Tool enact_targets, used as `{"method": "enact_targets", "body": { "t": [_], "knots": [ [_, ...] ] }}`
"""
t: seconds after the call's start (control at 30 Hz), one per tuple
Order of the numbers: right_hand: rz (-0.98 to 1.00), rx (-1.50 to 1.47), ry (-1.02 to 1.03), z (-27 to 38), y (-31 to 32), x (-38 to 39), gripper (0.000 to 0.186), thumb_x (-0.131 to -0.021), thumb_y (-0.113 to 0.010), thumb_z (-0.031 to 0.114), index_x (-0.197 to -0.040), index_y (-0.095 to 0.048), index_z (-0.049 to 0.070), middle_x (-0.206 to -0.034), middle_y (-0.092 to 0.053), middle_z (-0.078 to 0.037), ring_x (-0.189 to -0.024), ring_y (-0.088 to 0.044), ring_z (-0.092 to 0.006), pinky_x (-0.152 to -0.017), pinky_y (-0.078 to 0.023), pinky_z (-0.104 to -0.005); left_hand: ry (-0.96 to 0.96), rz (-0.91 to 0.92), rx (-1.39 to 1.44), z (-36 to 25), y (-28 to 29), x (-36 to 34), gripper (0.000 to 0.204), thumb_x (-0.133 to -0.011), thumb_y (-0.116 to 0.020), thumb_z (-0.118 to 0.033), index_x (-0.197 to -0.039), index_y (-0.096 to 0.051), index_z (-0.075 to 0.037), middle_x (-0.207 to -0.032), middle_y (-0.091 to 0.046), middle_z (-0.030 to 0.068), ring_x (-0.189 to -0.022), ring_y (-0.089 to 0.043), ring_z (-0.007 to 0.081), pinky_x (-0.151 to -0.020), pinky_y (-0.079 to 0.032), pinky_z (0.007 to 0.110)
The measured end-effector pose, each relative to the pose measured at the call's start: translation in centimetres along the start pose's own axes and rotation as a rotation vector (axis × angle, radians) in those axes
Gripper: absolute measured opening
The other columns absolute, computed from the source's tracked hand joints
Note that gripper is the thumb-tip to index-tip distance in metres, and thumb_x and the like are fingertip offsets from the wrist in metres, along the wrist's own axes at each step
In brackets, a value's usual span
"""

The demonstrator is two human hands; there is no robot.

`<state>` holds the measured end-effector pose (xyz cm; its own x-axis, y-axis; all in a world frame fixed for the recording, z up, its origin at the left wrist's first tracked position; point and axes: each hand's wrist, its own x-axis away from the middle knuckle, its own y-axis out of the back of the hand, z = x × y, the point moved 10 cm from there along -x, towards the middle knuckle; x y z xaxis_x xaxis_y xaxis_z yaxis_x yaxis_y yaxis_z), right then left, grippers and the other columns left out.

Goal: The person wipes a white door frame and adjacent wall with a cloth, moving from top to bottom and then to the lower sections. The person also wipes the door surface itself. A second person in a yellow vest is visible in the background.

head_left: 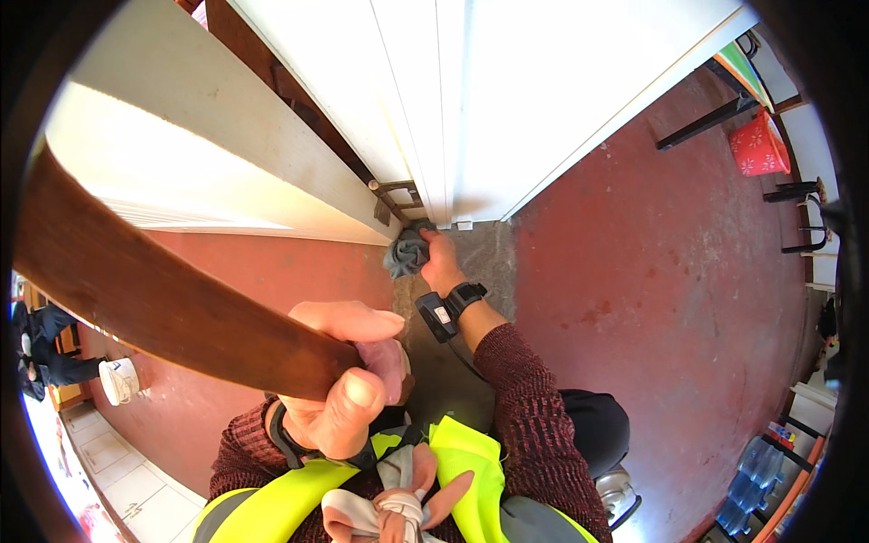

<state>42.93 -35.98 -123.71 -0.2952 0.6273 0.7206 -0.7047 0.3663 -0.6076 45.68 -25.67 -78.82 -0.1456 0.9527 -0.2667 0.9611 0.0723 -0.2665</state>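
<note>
My right hand (441, 262) reaches down to the foot of the white door frame (444, 136), its fingers closed on a crumpled grey cloth (405, 256). The cloth is pressed against the bottom of the frame, beside a metal latch plate (398, 195). Close in front of me, my left hand (339, 389) grips the end of a long brown wooden piece (181, 290), thumb on one side and fingers on the other. It curves up to the left edge; whether it is a door edge or a loose board I cannot tell. A black device (439, 315) is strapped to my right wrist.
A white door panel (570, 90) stands ahead, a pale wall (226, 154) to its left. Red floor (625, 271) spreads on both sides. A white bucket (119, 381) is at left, a red basket (759, 147) at far right. Blue water bottles (751, 484) and a metal kettle (617, 496) sit lower right.
</note>
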Motion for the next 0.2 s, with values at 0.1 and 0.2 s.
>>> {"method": "enact_targets", "body": {
  "t": [0.1, 0.2],
  "knots": [
    [0.113, 0.025, -0.018, 0.5, -1.3, 1.1, 0.023, -0.094, -0.058, 0.005, -0.116, -0.059, 0.0, -0.105, -0.066, -0.012, -0.091, -0.066, -0.0266, -0.08, -0.055, -0.0406, 0.01, -0.031, 0.079, 0.2, 0.4, 0.4, 0.043, -0.096, -0.061, -0.018, -0.125, -0.047, 0.01, -0.072, -0.054, 0.0055, -0.056, -0.048, 0.0101, -0.052, -0.041, 0.025],
    [0.134, 0.048, -0.012, 1.3, -2.3, 2.6, 0.03, -0.091, -0.062, 0.004, -0.121, -0.058, -0.001, -0.113, -0.064, -0.014, -0.099, -0.064, -0.0285, -0.083, -0.055, -0.0415, 0.017, -0.03, 0.085, 0.2, 0.2, 0.6, 0.043, -0.095, -0.061, -0.017, -0.125, -0.048, 0.011, -0.072, -0.055, 0.0065, -0.057, -0.049, 0.0107, -0.052, -0.041, 0.025]
  ]
}}
